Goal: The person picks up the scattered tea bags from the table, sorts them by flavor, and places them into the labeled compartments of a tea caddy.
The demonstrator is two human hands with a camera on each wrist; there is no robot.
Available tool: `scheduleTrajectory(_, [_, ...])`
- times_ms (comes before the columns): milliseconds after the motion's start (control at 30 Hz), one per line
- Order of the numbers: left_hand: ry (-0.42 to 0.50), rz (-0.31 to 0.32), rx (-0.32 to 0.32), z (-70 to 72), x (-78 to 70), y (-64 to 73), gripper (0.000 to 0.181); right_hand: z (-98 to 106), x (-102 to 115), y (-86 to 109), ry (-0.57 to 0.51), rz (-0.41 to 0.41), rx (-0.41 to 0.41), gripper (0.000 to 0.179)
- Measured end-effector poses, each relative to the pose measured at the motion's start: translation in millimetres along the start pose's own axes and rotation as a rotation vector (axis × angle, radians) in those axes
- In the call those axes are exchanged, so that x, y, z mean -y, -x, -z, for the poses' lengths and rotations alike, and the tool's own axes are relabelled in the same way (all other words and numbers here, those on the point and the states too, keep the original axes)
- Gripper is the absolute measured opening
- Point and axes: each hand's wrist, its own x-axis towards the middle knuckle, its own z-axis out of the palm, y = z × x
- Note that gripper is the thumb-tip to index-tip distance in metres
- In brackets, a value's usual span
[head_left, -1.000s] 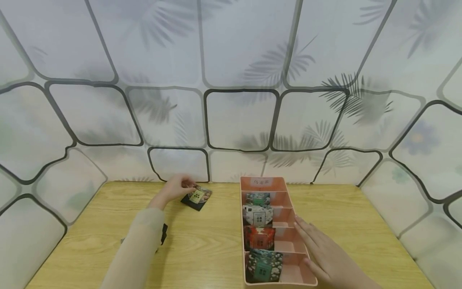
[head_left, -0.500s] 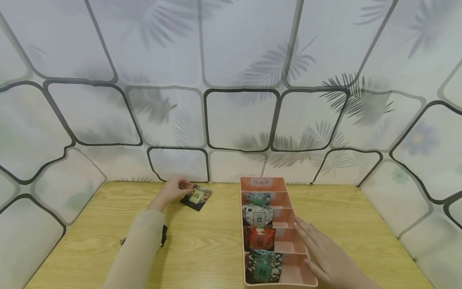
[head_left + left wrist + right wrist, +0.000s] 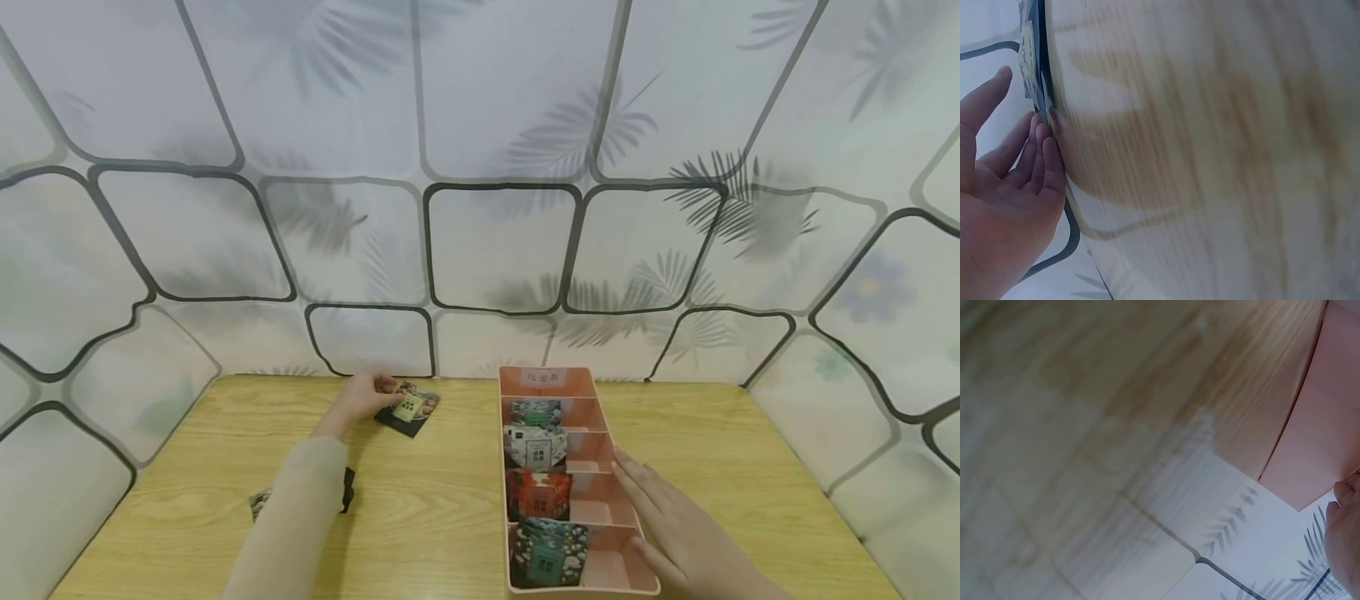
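Note:
My left hand (image 3: pixel 363 397) is at the left edge of a small tea sachet (image 3: pixel 408 407) with a yellow label, which lies over a black piece on the table at the back. In the left wrist view the fingertips (image 3: pixel 1042 128) meet the sachet's edge, while the thumb stands apart from it. My right hand (image 3: pixel 671 521) rests with its straight fingers along the right wall of a long pink divided box (image 3: pixel 622 508). Green (image 3: pixel 536 412), white (image 3: pixel 537 450), red (image 3: pixel 539 495) and dark teal (image 3: pixel 550 553) sachets stand in separate compartments; the farthest compartment shows a paper label.
Under my left forearm lies another patterned sachet (image 3: pixel 260 502), mostly hidden, with a black piece (image 3: pixel 348 490) showing at the sleeve's right. The wooden table (image 3: pixel 427 517) ends at a patterned fabric wall (image 3: pixel 502 250) behind and at both sides.
My left forearm has shifted slightly, uncovering more of the sachet beneath it. The left hand stays at the sachet at the back; the right hand and the box have not moved.

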Motion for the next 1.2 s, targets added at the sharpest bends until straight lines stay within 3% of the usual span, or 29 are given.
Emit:
scheduleTrajectory(233, [-0.024, 0.017, 0.015, -4.3, -1.0, -2.8, 0.052, 0, 0, 0.0, -0.012, 0.0, -0.001, 0.075])
scheduleTrajectory(467, [-0.078, 0.03, 0.007, -8.0, -5.7, -4.8, 0.054, -2, -1, -1.7, -0.038, 0.036, -0.062, 0.07])
scheduleTrajectory(700, [-0.11, 0.031, -0.009, -12.2, -6.2, -5.4, 0.052, -1, 1, 0.7, -0.021, -0.013, 0.009, 0.072])
scheduleTrajectory(1200, [-0.024, 0.043, 0.001, -10.8, -9.0, -4.7, 0.048, 1, 1, -1.0, -0.009, -0.018, 0.01, 0.076])
